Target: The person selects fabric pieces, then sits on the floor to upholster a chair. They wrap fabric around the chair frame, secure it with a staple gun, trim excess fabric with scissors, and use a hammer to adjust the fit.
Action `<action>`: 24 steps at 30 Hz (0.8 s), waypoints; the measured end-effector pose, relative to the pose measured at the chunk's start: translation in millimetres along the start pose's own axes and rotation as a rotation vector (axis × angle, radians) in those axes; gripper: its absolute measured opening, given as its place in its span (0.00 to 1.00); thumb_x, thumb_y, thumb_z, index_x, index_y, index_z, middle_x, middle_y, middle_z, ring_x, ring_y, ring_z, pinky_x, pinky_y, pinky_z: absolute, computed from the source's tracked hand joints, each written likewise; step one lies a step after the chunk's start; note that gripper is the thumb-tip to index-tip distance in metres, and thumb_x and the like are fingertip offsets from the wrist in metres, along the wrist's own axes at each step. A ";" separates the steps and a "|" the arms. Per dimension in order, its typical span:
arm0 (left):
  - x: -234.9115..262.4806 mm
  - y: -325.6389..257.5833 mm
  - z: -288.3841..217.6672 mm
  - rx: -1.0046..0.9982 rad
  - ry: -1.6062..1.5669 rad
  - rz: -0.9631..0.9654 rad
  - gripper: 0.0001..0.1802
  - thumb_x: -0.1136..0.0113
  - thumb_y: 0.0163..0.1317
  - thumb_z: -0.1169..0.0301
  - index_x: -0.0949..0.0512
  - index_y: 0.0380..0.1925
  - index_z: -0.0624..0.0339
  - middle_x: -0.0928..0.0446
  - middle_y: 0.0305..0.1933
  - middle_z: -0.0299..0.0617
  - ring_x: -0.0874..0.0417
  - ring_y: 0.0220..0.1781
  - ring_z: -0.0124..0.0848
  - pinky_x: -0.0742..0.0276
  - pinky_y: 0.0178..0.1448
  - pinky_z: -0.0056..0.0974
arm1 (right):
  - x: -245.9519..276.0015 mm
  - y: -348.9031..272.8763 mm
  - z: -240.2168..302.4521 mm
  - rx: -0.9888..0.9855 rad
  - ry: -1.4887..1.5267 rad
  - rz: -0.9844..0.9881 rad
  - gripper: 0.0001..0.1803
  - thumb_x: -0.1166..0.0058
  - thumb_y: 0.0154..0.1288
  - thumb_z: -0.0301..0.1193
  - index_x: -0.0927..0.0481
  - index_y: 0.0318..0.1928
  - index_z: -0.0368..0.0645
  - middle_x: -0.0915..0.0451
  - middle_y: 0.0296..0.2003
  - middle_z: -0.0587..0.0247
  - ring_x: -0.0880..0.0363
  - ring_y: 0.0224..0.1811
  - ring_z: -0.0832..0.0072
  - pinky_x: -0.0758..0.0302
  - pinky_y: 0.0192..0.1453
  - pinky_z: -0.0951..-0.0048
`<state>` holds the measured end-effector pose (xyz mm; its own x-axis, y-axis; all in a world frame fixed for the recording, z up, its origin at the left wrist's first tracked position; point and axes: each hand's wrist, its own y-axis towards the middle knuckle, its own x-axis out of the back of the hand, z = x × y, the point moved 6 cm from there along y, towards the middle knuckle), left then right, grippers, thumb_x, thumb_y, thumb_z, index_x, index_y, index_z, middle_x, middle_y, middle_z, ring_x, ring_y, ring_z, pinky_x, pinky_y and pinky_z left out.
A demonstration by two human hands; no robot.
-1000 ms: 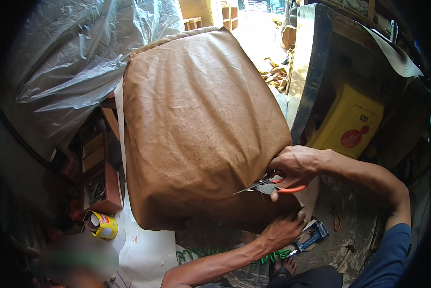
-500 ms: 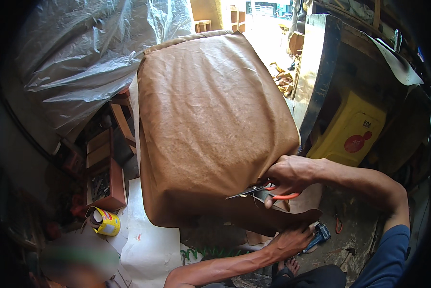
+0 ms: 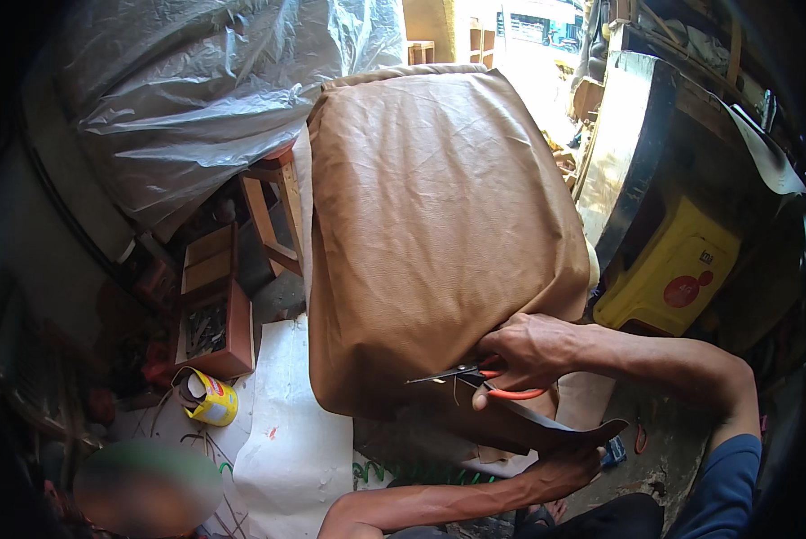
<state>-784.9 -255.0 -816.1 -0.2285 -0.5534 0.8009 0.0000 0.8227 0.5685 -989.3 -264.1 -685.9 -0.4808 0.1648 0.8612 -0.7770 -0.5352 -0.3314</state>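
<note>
A brown leather sheet (image 3: 439,207) lies draped over a bulky, cushion-like form in front of me. My right hand (image 3: 533,349) holds scissors (image 3: 515,393) with orange-red handles at the form's near right edge. Their blades are parted and point left across the hanging leather. My left hand (image 3: 569,469) grips the end of a loose leather strip below and to the right of the scissors. Its fingers are partly hidden by the strip.
Behind the left hand shows a blue tool (image 3: 613,452), with orange-handled pliers (image 3: 640,437) on the floor. At left are a wooden toolbox (image 3: 232,337), a yellow can (image 3: 216,402) and a wooden stool (image 3: 286,207). A blurred person (image 3: 147,490) is at lower left. A yellow container (image 3: 672,269) stands right.
The whole view has shifted, so the scene sits farther right. Against the leather, my right hand and the scissors have moved left along the near edge. My left hand still grips the strip.
</note>
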 end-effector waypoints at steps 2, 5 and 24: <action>-3.7 -1.2 -3.5 -0.021 0.018 0.048 0.09 0.43 0.56 0.72 0.21 0.33 0.68 0.25 0.37 0.45 0.26 0.58 0.42 0.21 0.50 0.40 | 0.6 5.3 7.0 -0.034 -0.046 0.014 0.43 0.40 0.56 0.71 0.18 0.35 0.35 0.17 0.26 0.45 0.15 0.34 0.47 0.21 0.39 0.54; -1.9 -2.4 -6.6 0.021 -0.021 0.018 0.09 0.42 0.55 0.71 0.20 0.33 0.66 0.25 0.36 0.44 0.26 0.63 0.41 0.20 0.52 0.39 | 6.5 13.5 25.6 0.041 0.051 -0.099 0.43 0.40 0.56 0.72 0.19 0.33 0.36 0.18 0.25 0.45 0.15 0.33 0.47 0.21 0.38 0.53; -33.0 -26.6 -35.1 0.153 -0.639 0.405 0.09 0.46 0.63 0.72 0.22 0.39 0.66 0.25 0.39 0.49 0.20 0.42 0.41 0.24 0.46 0.43 | -11.8 65.7 80.2 0.065 0.046 -0.054 0.41 0.36 0.54 0.68 0.16 0.38 0.36 0.15 0.31 0.45 0.13 0.38 0.48 0.19 0.43 0.53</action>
<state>-743.2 -263.2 -851.0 -0.7570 -0.0615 0.6505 0.0791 0.9796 0.1847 -1002.1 -367.6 -686.9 -0.4582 0.2318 0.8581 -0.7752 -0.5765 -0.2582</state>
